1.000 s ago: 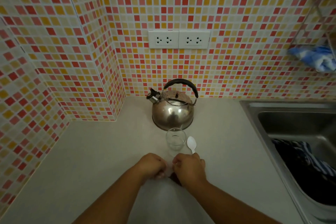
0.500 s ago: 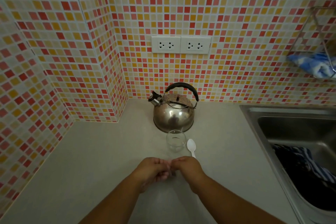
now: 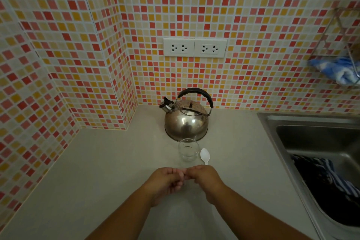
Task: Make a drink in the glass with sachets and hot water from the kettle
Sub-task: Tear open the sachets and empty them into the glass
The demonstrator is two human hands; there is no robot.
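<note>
A pale table (image 3: 81, 165) meets mosaic-tiled walls (image 3: 253, 25) of red, pink and yellow; a steel sink (image 3: 272, 121) is set into its right side, with dark striped cloth (image 3: 327, 185) inside; a steel kettle (image 3: 186, 122) with a black handle stands at the back wall, below two white sockets (image 3: 194, 47); the clear glass (image 3: 188, 150) stands upright just in front of it, seemingly empty; a white plastic spoon (image 3: 205, 155) lies beside the glass; nearer the viewer, the left hand (image 3: 165, 181) and right hand (image 3: 206, 179) meet fingertip to fingertip, fingers curled; whether they pinch a sachet cannot be told.
</note>
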